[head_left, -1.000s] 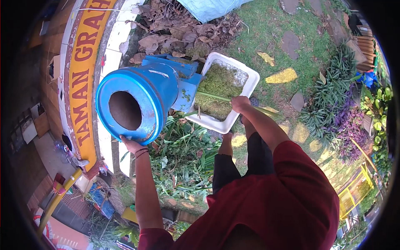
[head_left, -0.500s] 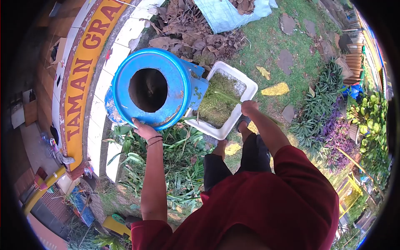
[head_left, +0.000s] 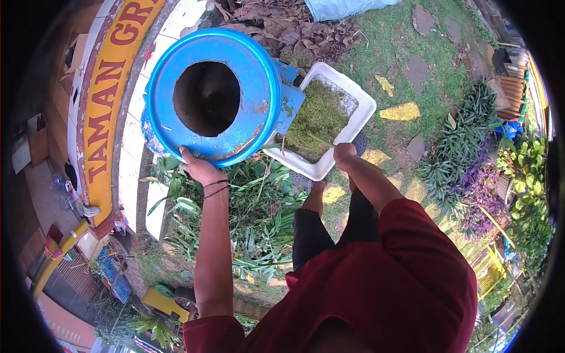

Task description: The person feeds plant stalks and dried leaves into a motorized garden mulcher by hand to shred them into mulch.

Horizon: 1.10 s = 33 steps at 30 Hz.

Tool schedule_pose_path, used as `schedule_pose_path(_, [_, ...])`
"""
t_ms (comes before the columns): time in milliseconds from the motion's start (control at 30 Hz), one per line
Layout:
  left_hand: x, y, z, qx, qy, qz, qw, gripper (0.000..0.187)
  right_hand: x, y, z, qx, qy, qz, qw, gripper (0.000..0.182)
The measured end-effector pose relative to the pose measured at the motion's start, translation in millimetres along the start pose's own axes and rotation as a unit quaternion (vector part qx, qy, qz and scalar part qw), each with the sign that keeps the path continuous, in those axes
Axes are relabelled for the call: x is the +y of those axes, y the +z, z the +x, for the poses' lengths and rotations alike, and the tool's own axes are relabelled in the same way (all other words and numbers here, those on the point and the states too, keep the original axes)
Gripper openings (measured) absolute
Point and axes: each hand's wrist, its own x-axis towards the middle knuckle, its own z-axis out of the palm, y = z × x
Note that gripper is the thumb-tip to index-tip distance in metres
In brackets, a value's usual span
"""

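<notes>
A blue drum (head_left: 258, 99) with a round dark opening in its top stands ahead of me on the left. My left hand (head_left: 203, 169) grips its near rim, the fingertips over the edge and the rest of the fingers partly hidden. On the drum's right side, beneath a blue chute (head_left: 289, 109), lies a white tray (head_left: 364, 112) holding shredded green plant matter (head_left: 318, 120). My right hand (head_left: 345, 153) is closed around a green plant stalk (head_left: 321, 140) over the tray's near right edge. The stalk's tip points left, above the shreds.
Long cut leaves (head_left: 259, 206) are heaped below the drum. Brown dry leaves (head_left: 288, 29) and a light blue sheet (head_left: 347, 7) lie beyond it. A white and yellow lettered border (head_left: 112, 100) curves along the left. Stepping stones (head_left: 415, 73) and plants (head_left: 450, 170) are on the right.
My view has shifted, so the drum appears larger and higher. My left hand stays on the rim. The right hand still holds the stalk, less of which shows ahead of the fingers.
</notes>
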Motion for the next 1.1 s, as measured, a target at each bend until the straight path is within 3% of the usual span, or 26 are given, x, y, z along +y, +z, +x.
schedule_pose_path(67, [-2.4, -2.9, 4.3, 0.004, 0.012, 0.020, 1.000, 0.081, 10.3, 4.6, -3.8, -0.030, -0.037, -0.070, 0.996, 0.023])
schedule_pose_path(200, [-0.1, -1.7, 0.5, 0.011, 0.006, 0.022, 1.000, 0.083, 29.7, 2.3, -2.5, 0.050, -0.034, 0.042, 0.997, 0.025])
schedule_pose_path(300, [-2.8, -1.1, 0.9, 0.006, 0.012, 0.014, 1.000, 0.084, 29.4, -18.9, 21.2, 0.076, -0.010, 0.058, 0.995, 0.023])
schedule_pose_path(367, [-4.3, -1.4, 2.3, -0.001, 0.023, 0.002, 1.000, 0.084, 25.8, -35.4, 35.6, 0.081, 0.082, 0.123, 0.986, 0.024])
schedule_pose_path(400, [-4.7, -2.4, 1.9, 0.000, 0.024, 0.006, 1.000, 0.084, 22.4, -38.4, 42.1, 0.078, 0.080, 0.126, 0.986, 0.024])
schedule_pose_path(533, [-3.1, -1.9, 1.3, -0.020, 0.025, 0.003, 0.999, 0.084, 15.3, -36.1, 59.4, 0.077, 0.074, 0.019, 0.994, 0.022])
schedule_pose_path(600, [-1.6, -4.4, 0.0, -0.029, 0.022, 0.005, 0.999, 0.085, 16.9, -45.6, 30.0, -0.017, 0.038, -0.016, 0.999, 0.024])
schedule_pose_path(667, [6.1, -3.0, -5.5, -0.015, -0.016, 0.005, 1.000, 0.085, 27.0, -37.9, 10.5, -0.020, 0.022, -0.025, 0.999, 0.025])
schedule_pose_path(767, [10.0, -25.4, -1.2, -0.094, -0.075, 0.020, 0.993, 0.080, 47.0, -46.4, -33.8, -0.015, 0.007, -0.016, 1.000, 0.027])
schedule_pose_path(867, [15.8, -61.1, 4.0, -0.191, -0.145, 0.036, 0.970, 0.069, 68.2, -66.5, -89.2, -0.010, 0.061, 0.102, 0.993, 0.030])
schedule_pose_path(933, [19.0, -82.8, -12.6, -0.249, -0.221, 0.026, 0.943, 0.065, 86.0, -28.0, -73.2, -0.011, 0.014, 0.116, 0.993, 0.032])
schedule_pose_path(1000, [-2.3, -110.1, -26.2, -0.334, -0.223, 0.084, 0.912, 0.060, 105.0, -24.9, -71.9, -0.006, -0.023, 0.125, 0.992, 0.033])
schedule_pose_path(1067, [-35.7, -130.8, -53.0, -0.350, -0.263, 0.123, 0.891, 0.057, 116.2, -40.5, -85.3, -0.190, -0.054, 0.246, 0.949, 0.033])
schedule_pose_path(1100, [-51.9, -139.6, -70.6, -0.372, -0.267, 0.169, 0.873, 0.056, 127.5, -24.3, -68.2, -0.183, -0.058, 0.247, 0.950, 0.033])
